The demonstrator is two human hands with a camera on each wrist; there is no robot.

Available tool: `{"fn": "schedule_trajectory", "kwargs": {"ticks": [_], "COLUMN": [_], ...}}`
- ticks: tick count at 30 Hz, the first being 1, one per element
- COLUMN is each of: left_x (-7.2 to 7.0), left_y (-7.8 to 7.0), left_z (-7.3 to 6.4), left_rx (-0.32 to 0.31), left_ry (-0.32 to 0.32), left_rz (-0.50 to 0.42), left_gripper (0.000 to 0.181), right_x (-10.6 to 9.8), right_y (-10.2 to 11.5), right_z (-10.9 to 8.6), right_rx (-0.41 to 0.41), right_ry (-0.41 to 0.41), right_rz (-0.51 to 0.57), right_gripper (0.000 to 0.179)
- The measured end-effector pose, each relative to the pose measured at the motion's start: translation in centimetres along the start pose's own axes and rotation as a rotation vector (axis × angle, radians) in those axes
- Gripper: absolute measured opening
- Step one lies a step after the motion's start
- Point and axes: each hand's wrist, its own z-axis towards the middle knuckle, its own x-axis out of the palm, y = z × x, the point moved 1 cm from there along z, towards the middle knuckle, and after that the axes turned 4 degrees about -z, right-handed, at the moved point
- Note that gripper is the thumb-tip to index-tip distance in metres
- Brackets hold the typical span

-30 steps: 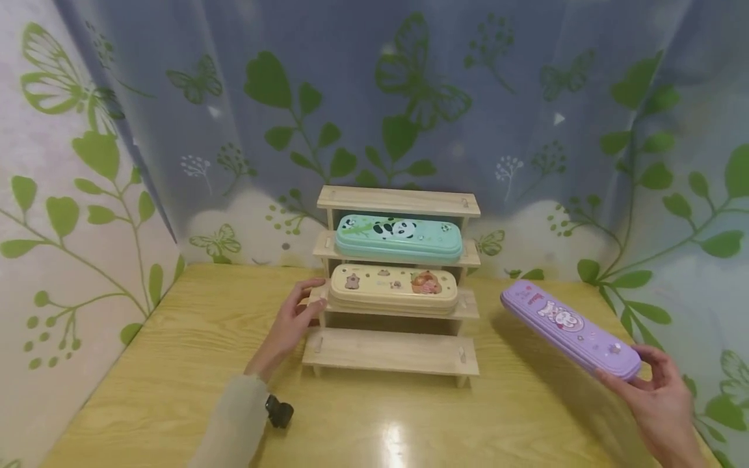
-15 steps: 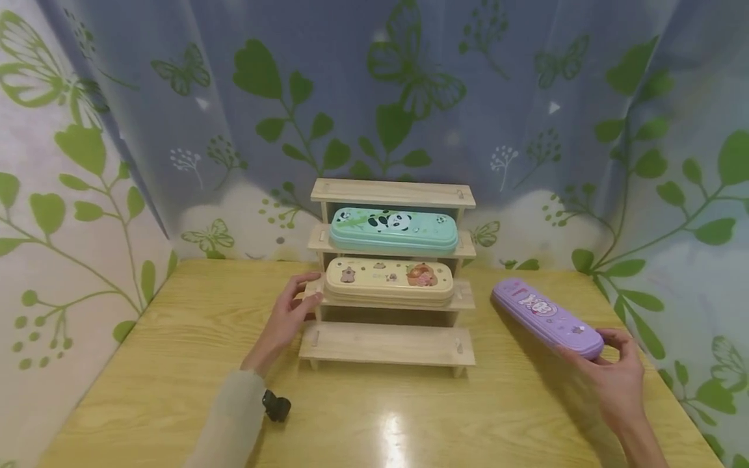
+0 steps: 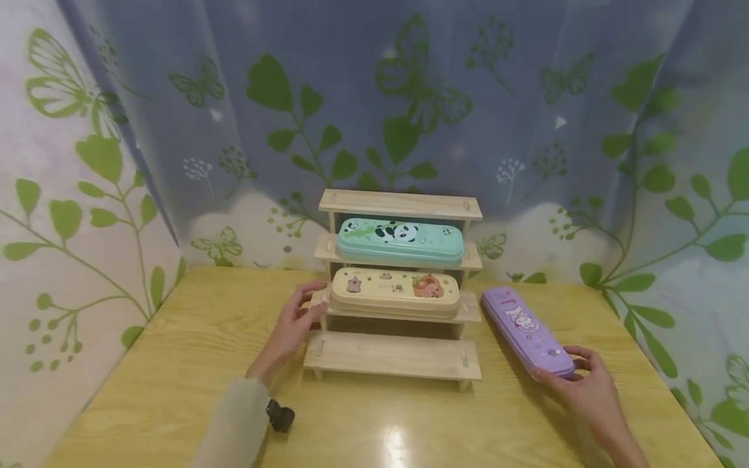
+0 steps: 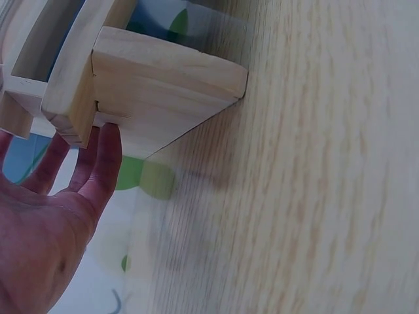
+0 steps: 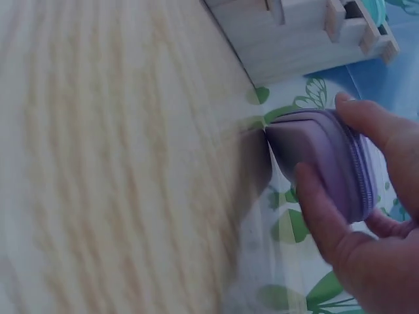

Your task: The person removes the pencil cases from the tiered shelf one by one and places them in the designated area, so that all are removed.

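Note:
My right hand (image 3: 591, 390) grips the near end of a purple pencil case (image 3: 526, 331) with a rabbit picture, to the right of a wooden stepped rack (image 3: 389, 354). In the right wrist view the zipped end of the case sits between thumb and fingers, tilted, its far end close over the table. My left hand (image 3: 292, 325) holds the left end of the rack's second step from the bottom; in the left wrist view its fingers (image 4: 108, 157) reach the board's edge. A cream pencil case (image 3: 394, 292) lies on that step, and a turquoise panda pencil case (image 3: 400, 240) on the one above.
The rack's bottom step and top board (image 3: 400, 203) are bare. Under everything is a wood-grain table (image 3: 193, 364). A curtain (image 3: 351, 78) with leaves and butterflies hangs behind, and similar patterned cloth lines both sides.
My right hand has brought the purple pencil case leftward, closer to the rack, turning it to point more away from me. My left hand stays at the rack; the head view shifts slightly.

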Motion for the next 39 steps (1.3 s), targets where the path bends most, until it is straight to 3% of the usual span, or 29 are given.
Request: {"fn": "schedule_trajectory", "kwargs": {"ticks": [9,13,20,25,29,35,39], "left_x": [0.2,0.2,0.3,0.5,0.4,0.0,-0.1], "left_y": [0.4,0.5,0.4,0.2,0.1,0.0,0.0], "left_z": [-0.4,-0.4,-0.3,-0.3,-0.4,-0.4,-0.3], "left_rx": [-0.01,-0.008,-0.005,-0.007,0.002,0.014,0.013], "left_ry": [-0.003,0.007,0.005,0.001,0.002,0.003,-0.002], "left_rz": [-0.003,-0.007,-0.016,-0.012,-0.003,0.005,0.003], "left_gripper": [0.042,0.041,0.042,0.041,0.041,0.041,0.041], "right_x": [1.1,1.4,1.5,1.1,0.8,0.6,0.8], "right_y": [0.4,0.6,0.6,0.4,0.6,1.5,2.7], "right_z": [-0.5,-0.5,-0.2,-0.1,-0.2,-0.2,0.0], "right_rx": [0.044,0.032,0.021,0.005,-0.055,-0.232,-0.327], "right_ry": [0.083,0.083,0.103,0.061,-0.028,-0.166,-0.21], "right_rz": [-0.076,-0.19,-0.243,-0.237,-0.209,-0.113,-0.065], "right_gripper": [0.097,0.097,0.092,0.081,0.069,0.049,0.042]}}
